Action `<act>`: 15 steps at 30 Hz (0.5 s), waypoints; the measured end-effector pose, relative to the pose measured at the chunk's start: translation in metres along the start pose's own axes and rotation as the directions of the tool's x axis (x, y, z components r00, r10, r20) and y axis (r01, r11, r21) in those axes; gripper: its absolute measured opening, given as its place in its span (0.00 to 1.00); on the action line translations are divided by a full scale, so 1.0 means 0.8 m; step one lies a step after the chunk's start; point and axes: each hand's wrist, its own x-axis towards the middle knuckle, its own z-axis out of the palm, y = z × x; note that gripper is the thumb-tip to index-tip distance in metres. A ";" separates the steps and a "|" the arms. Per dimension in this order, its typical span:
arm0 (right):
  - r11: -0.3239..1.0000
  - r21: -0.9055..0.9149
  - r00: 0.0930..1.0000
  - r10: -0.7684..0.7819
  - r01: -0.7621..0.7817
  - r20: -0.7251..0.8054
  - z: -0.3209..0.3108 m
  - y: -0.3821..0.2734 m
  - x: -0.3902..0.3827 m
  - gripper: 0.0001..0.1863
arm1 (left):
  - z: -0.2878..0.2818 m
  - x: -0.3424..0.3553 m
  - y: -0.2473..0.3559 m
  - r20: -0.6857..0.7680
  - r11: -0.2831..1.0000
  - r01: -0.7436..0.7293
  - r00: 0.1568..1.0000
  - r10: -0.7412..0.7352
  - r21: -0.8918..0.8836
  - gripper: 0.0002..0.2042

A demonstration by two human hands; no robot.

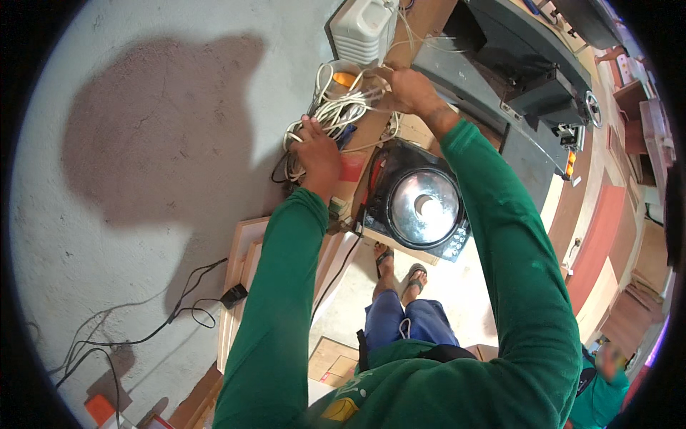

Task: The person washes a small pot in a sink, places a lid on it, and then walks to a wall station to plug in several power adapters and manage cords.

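A tangled bundle of white cable [344, 113] lies on a narrow wooden ledge against the wall. My left hand [318, 156] is on the near left side of the bundle, its fingers closed over the cable. My right hand [413, 91] is raised at the bundle's far right, its fingers closed; motion blur hides what is between them. Just behind the cables sits a round container [343, 71] with something orange inside. A white ribbed plastic jug [363, 32] stands farther back.
Below the ledge is a black cooktop [377, 214] with a shiny round metal lid or pan [425, 207] on it. A dark grey machine [543, 100] with a handwheel fills the far right. Light boards [246, 247] lean at the wall near a black plug [234, 295]. Another person [600, 393] is at lower right.
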 end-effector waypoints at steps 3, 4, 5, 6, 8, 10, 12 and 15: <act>0.974 0.225 0.985 0.023 0.015 -0.169 -0.046 -0.012 -0.058 0.29 | -0.039 -0.011 -0.002 0.142 0.994 -0.026 0.989 0.040 -0.104 0.36; 0.932 0.362 0.965 0.079 0.018 -0.249 -0.060 -0.015 -0.078 0.28 | -0.053 -0.015 -0.003 0.178 0.983 -0.023 0.982 0.056 -0.183 0.37; 0.908 0.417 0.962 0.148 -0.040 -0.229 -0.071 -0.021 -0.098 0.24 | -0.067 -0.015 -0.002 0.289 0.976 0.005 0.955 0.060 -0.217 0.37; 0.909 0.415 0.960 0.149 -0.040 -0.235 -0.079 -0.028 -0.122 0.24 | -0.070 -0.012 -0.002 0.283 0.976 0.003 0.957 0.060 -0.217 0.37; 0.800 0.583 0.940 0.293 -0.141 -0.175 -0.088 -0.035 -0.161 0.22 | -0.067 0.001 0.002 0.469 0.934 0.223 0.881 -0.070 -0.279 0.37; 0.751 0.632 0.931 0.343 -0.190 -0.127 -0.091 -0.036 -0.201 0.21 | -0.078 0.008 0.009 0.473 0.912 0.254 0.878 -0.078 -0.321 0.32; 0.696 0.680 0.923 0.377 -0.232 -0.071 -0.086 -0.035 -0.232 0.20 | -0.081 0.021 0.001 0.536 0.964 -0.266 0.815 0.219 0.010 0.28; 0.714 0.666 0.926 0.366 -0.216 -0.091 -0.084 -0.035 -0.268 0.17 | -0.093 0.033 -0.009 0.427 0.970 -0.156 0.877 0.222 -0.185 0.21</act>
